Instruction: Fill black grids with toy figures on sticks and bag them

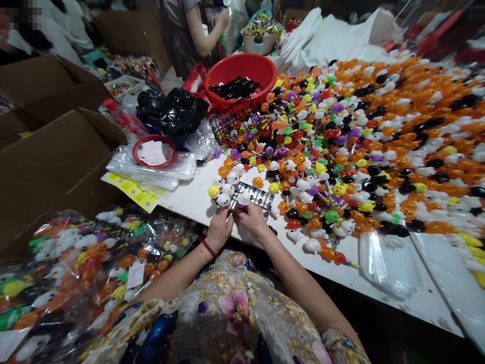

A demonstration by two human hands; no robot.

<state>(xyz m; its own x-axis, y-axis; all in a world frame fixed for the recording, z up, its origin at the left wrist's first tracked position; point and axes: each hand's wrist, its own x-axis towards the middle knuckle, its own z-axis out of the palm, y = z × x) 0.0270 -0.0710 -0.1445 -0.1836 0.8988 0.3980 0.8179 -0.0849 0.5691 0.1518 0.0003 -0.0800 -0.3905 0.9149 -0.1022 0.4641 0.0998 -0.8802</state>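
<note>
At the table's near edge, my left hand (220, 228) is closed, its fingertips just below a small white ghost-like figure (223, 200). What it grips is hidden. My right hand (253, 221) pinches a white figure with a purple base (243, 198), close to the left fingertips. Under and beyond the right hand lies a black plastic grid (259, 194). A cluster of white figures (232, 178), with a yellow one (213, 191) and orange ones among them, stands at the grid's left side.
A large heap of loose coloured figures (341, 146) covers the right. Behind are a red tub (240, 71) holding black grids and a small red basket (153, 163). Bagged figures (98, 268) and cardboard boxes (49, 172) lie left. Plastic bags (388, 263) lie front right. Another person (185, 35) stands behind.
</note>
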